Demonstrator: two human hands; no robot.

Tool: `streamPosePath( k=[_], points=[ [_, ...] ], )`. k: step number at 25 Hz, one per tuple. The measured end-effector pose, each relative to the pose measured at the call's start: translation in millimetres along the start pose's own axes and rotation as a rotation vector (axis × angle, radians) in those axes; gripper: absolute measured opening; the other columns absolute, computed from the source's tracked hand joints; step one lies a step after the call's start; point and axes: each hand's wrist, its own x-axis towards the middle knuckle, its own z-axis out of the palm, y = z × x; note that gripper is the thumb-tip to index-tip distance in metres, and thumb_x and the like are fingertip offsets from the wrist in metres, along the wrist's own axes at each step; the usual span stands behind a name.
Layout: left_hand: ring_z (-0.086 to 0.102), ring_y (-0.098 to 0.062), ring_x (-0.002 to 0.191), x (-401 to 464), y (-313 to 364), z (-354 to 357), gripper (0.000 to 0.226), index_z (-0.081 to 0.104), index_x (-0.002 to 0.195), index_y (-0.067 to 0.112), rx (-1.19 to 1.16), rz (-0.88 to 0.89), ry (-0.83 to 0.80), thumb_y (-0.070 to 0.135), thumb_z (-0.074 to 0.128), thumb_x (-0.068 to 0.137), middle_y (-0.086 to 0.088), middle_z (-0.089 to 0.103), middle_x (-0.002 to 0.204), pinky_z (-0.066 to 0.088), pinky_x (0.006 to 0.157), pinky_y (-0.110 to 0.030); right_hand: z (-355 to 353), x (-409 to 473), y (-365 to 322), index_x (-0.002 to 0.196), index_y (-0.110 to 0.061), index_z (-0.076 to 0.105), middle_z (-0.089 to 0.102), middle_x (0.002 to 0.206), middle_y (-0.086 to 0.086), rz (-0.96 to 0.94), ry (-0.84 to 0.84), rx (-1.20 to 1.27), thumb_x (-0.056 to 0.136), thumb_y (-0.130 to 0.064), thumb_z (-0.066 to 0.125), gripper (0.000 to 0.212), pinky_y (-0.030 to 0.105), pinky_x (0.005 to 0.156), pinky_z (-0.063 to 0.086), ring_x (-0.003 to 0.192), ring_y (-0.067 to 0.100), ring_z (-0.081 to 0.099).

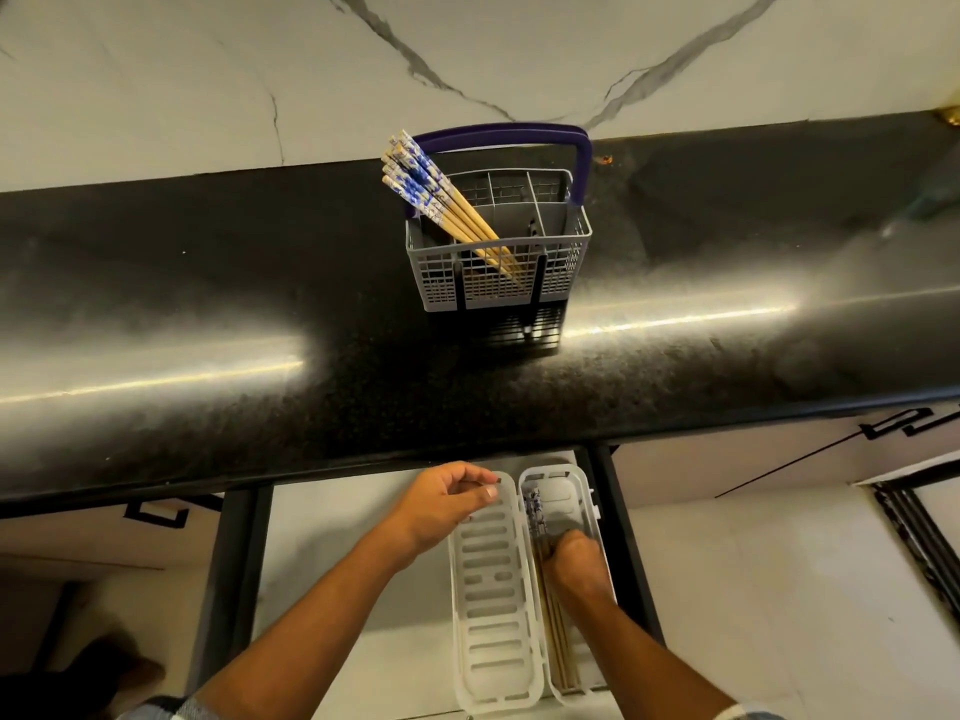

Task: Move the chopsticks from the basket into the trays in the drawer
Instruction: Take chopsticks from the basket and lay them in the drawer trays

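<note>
A grey cutlery basket [498,288] with a purple handle stands on the black counter. Several wooden chopsticks [441,200] with blue-and-white tops lean out of its left compartment. Below, in the open drawer [337,563], lies a white hinged tray [576,491] with its slotted lid [493,589] folded open to the left. More chopsticks [537,517] lie inside the tray. My right hand [576,563] rests in the tray, fingers on those chopsticks. My left hand [441,506] pinches the lid's upper left edge.
The black granite counter [260,314] overhangs the drawer's back. A marble wall [208,70] rises behind it. White cabinet fronts [779,563] flank the drawer. A foot [119,672] shows at bottom left.
</note>
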Motion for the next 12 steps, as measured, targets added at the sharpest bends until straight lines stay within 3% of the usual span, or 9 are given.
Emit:
streamPosePath(
  k=[4,8,12],
  points=[
    [0.067,-0.007,0.093,-0.2,-4.3,-0.6,0.024,0.068,0.115,0.008,-0.018,-0.016,0.005,0.013,0.068,0.092,0.001,0.072,0.105,0.050,0.066,-0.005,-3.4,-3.1,-6.6,0.097,-0.007,0.069,0.070,0.095,0.007,0.038,-0.001,-0.029,0.096,-0.009,0.053,0.016,0.032,0.081,0.061,0.087,0.022,0.070],
    [0.068,-0.008,0.098,2.8,-4.1,-2.1,0.023,0.068,0.114,0.014,-0.014,-0.025,0.000,0.019,0.069,0.091,0.003,0.073,0.107,0.051,0.067,-0.007,-4.5,-5.1,-4.2,0.090,-0.013,0.061,0.065,0.094,0.004,0.035,0.044,-0.077,0.098,-0.012,0.054,0.011,0.031,0.084,0.060,0.090,0.020,0.068],
    [0.067,-0.005,0.096,5.0,-3.7,-1.5,0.021,0.069,0.113,0.018,0.005,-0.020,0.003,0.021,0.069,0.092,0.003,0.073,0.107,0.052,0.069,-0.008,-5.7,-6.8,-4.1,0.099,-0.010,0.065,0.064,0.093,0.003,0.017,0.058,-0.119,0.097,-0.013,0.055,0.010,0.032,0.083,0.061,0.089,0.019,0.069]
  ],
)
